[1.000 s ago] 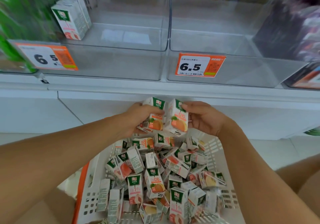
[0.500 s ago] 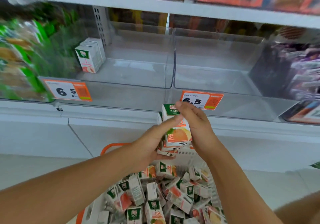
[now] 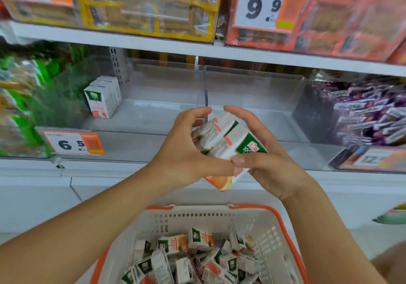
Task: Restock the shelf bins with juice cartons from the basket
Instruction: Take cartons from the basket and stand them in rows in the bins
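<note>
A small bundle of juice cartons (image 3: pixel 226 143), white with green tops and orange fruit print, is gripped between my left hand (image 3: pixel 186 152) and my right hand (image 3: pixel 265 158), tilted, in front of the two clear shelf bins. The left bin (image 3: pixel 140 119) holds a few upright cartons (image 3: pixel 102 99) at its back left corner. The right bin (image 3: pixel 263 116) shows no cartons. Below my hands stands the white basket (image 3: pixel 197 220) with an orange rim, holding several loose cartons (image 3: pixel 189 259).
A price tag reading 6.5 (image 3: pixel 73 144) hangs on the left bin's front. Green packets (image 3: pixel 24 99) fill the bin at far left; purple packets (image 3: pixel 369 112) fill the one at far right. Above is a shelf with yellow and orange packs and a 9.9 tag (image 3: pixel 262 2).
Both hands have lifted the cartons out of the basket up to the level of the bins and pressed them together into one tilted bundle. The view has tilted upward.
</note>
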